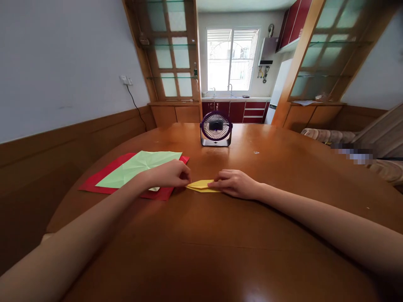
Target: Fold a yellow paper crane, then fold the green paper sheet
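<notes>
A narrow folded piece of yellow paper (201, 186) lies on the brown wooden table (201, 235), pointed at its left end. My left hand (176, 173) pinches that left tip between thumb and fingers. On the paper's right part rests my right hand (236, 183), its fingers bent over the edge and covering that end. Under my left wrist is a creased light green sheet (135, 165), lying over red paper (97, 180). Part of both sheets is hidden by my left forearm.
A small purple fan (216, 127) stands on the table beyond my hands. A small clear ring-like object (256, 152) lies to its right. Past the table are wooden cabinets (176, 115) and a kitchen with a window (232, 58). A striped cushioned seat (330, 135) is at the right.
</notes>
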